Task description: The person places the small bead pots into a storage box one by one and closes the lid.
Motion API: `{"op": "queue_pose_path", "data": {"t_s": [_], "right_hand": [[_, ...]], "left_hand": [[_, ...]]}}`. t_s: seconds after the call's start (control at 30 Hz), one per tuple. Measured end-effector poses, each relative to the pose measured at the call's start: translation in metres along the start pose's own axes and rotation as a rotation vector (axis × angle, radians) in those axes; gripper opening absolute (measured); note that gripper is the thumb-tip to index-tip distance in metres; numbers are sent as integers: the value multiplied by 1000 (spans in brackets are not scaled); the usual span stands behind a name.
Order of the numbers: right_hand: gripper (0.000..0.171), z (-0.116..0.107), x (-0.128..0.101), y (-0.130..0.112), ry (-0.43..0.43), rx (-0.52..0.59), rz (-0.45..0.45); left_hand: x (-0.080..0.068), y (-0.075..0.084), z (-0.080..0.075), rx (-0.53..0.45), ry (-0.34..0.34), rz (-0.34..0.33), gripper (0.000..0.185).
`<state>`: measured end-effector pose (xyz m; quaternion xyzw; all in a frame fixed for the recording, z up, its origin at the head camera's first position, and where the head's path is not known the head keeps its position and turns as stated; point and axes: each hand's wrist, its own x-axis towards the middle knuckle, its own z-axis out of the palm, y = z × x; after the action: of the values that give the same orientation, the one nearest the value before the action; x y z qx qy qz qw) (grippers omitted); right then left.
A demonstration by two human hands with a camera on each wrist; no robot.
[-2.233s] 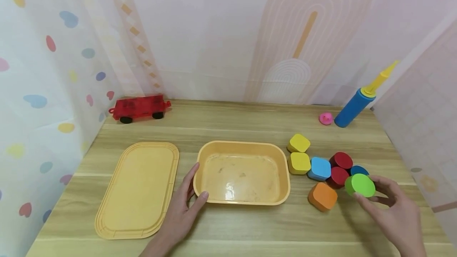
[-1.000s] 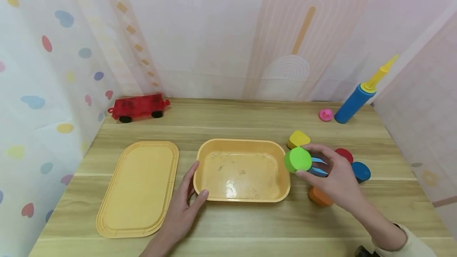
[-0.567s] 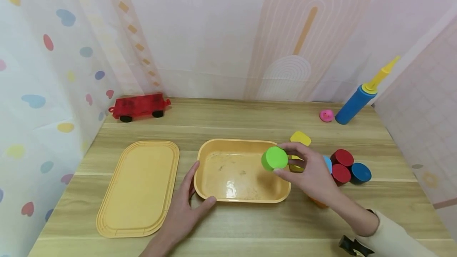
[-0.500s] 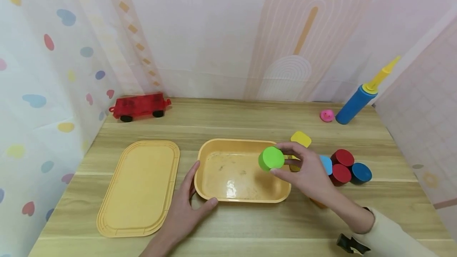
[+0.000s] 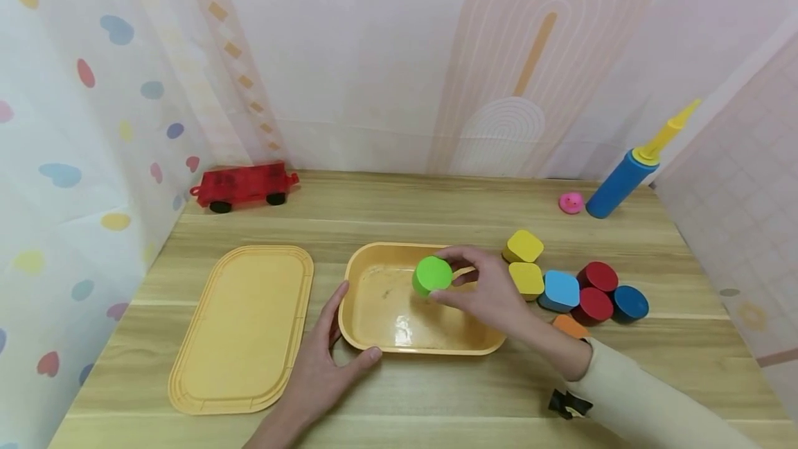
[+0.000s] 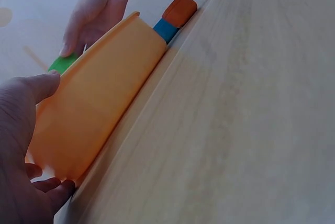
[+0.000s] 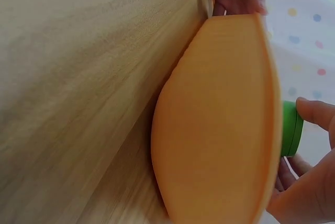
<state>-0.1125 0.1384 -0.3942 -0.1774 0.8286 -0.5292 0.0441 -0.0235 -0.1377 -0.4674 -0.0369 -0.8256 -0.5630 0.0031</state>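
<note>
My right hand [image 5: 486,289] pinches a green round block [image 5: 432,276] between thumb and fingers, over the inside of an orange-yellow plastic box [image 5: 499,341]. In the right wrist view the green block [image 7: 291,130] shows partly behind the box's rim, its lower part hidden. At the box's left end, my left hand [image 5: 321,366] holds it, thumb by the front rim and fingers around the side. The left wrist view shows that thumb at the rim of the box [image 6: 99,93] and the other fingertips low at its end. The box's visible floor bears only small dark marks.
Right of the box stand yellow blocks [image 5: 524,247], a light blue block [image 5: 560,291], dark red round blocks [image 5: 598,276], a dark blue round block [image 5: 630,304] and an orange block [image 5: 570,326]. A matching lid [image 5: 243,331] lies left. Behind are a red wagon [image 5: 244,186], pink duck [image 5: 571,203] and blue-yellow pump [image 5: 623,182].
My right hand has picked the green block out of the group at right and carried it left over the box. My left hand has stayed at the box, its thumb sliding slightly right.
</note>
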Motion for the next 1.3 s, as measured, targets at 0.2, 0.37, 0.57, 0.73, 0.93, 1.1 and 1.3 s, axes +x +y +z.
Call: {"op": "queue_pose_path", "data": {"t_s": [0.2, 0.37, 0.57, 0.73, 0.93, 1.1, 1.3], "right_hand": [[51, 16, 10, 2, -28, -50, -13], [51, 24, 17, 3, -54, -92, -6], [52, 37, 29, 5, -108, -108, 20], [53, 49, 36, 8, -143, -126, 37], [54, 61, 41, 13, -143, -158, 17], [55, 66, 43, 13, -137, -167, 10], [54, 69, 45, 11, -109, -141, 35]], "left_hand": [[0, 0, -1, -7, -10, 1, 105], [0, -1, -1, -10, -6, 6, 105], [1, 0, -1, -31, -7, 9, 105], [1, -1, -1, -41, -5, 11, 106], [0, 0, -1, -25, 0, 5, 106], [-1, 2, -1, -10, 0, -6, 105], [0, 1, -1, -19, -8, 4, 105]]}}
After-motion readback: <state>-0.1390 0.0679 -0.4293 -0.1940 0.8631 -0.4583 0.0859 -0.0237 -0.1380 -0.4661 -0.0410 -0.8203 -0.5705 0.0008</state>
